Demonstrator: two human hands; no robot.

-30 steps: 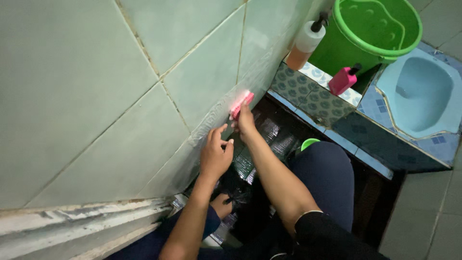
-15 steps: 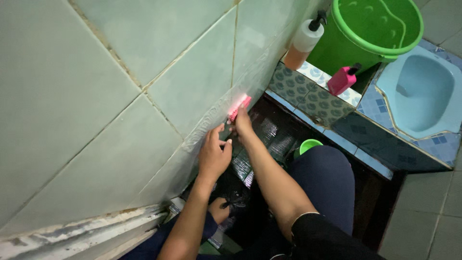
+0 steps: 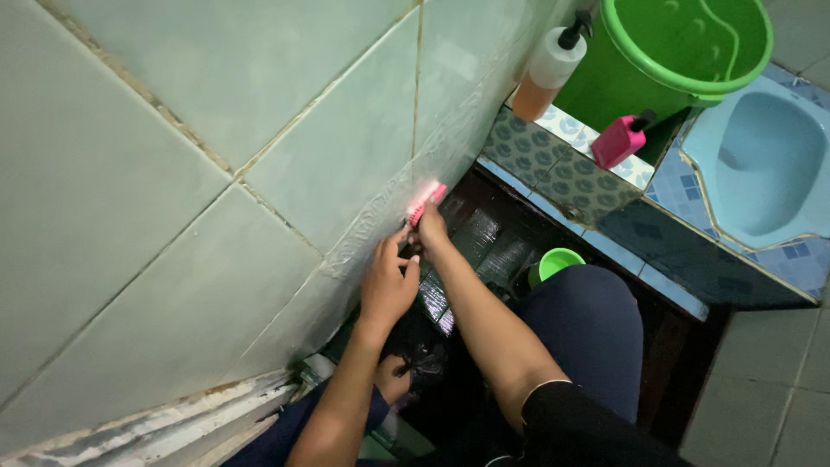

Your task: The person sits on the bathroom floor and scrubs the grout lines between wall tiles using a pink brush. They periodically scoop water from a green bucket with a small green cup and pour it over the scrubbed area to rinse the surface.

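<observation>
My right hand [image 3: 430,228] grips a small pink scrub brush [image 3: 425,201] and presses it against the low part of a pale green tiled wall [image 3: 259,147], where soapy streaks show. My left hand [image 3: 386,281] rests flat on the same wall just below the brush, fingers apart, holding nothing. Both forearms reach forward from the bottom of the view, over a dark wet floor [image 3: 484,242].
A green bucket [image 3: 674,60] stands at the top right beside a light blue squat toilet [image 3: 761,173]. A pump bottle [image 3: 545,73] and a pink bottle [image 3: 619,141] sit on a patterned tile ledge [image 3: 553,164]. A small green cup [image 3: 553,262] lies by my knee.
The brush and right hand have shifted slightly down and left along the wall. My left hand stays pressed on the tiles close under it.
</observation>
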